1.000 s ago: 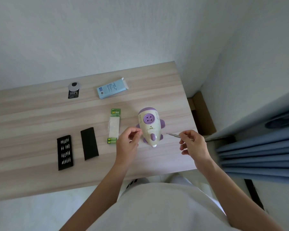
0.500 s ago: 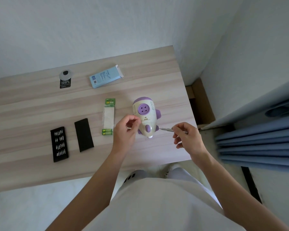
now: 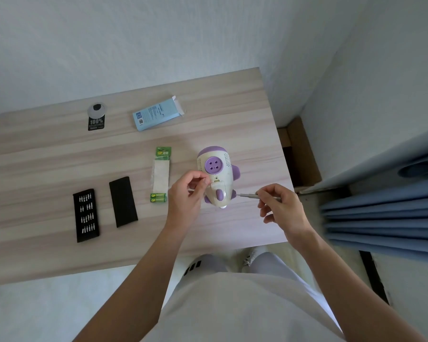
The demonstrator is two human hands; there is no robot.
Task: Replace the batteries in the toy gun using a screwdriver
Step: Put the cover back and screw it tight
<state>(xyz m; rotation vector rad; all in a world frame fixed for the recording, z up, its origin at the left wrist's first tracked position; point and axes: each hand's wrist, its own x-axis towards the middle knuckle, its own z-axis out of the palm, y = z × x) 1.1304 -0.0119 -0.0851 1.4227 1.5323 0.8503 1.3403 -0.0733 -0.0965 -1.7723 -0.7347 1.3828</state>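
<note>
Readable text first: the green battery pack (image 3: 161,176) carries the "GP" logo on its far header card and again on the two green batteries (image 3: 158,197) lying side by side at its near end; the clear blister between header and batteries looks mostly empty. Far left on the wood table (image 3: 47,159) sits a black card (image 3: 96,120) printed "100%" w/ a round silver-and-black top; smaller print under it is too fine to read. The light blue carton (image 3: 156,115), far center, has an end flap open at its right; it shows a QR-type code and lines of print, unreadable, contents not visible. Near left, a black bit tray (image 3: 85,215) holds rows of small silver bits, approx four rows; just right of it lies a plain black lid (image 3: 123,201). The toy gun (image 3: 218,176), cream w/ purple trim and a purple four-hole disc, rests on the table right of the battery pack, near the right edge. Left hand (image 3: 187,197) touches the toy's left side, thumb and forefinger pinched together, maybe on sth tiny, can't tell. Right hand (image 3: 282,208) has fingers clamped on a slim grey screwdriver (image 3: 255,196), tip meeting the toy's right side near its near end.
</note>
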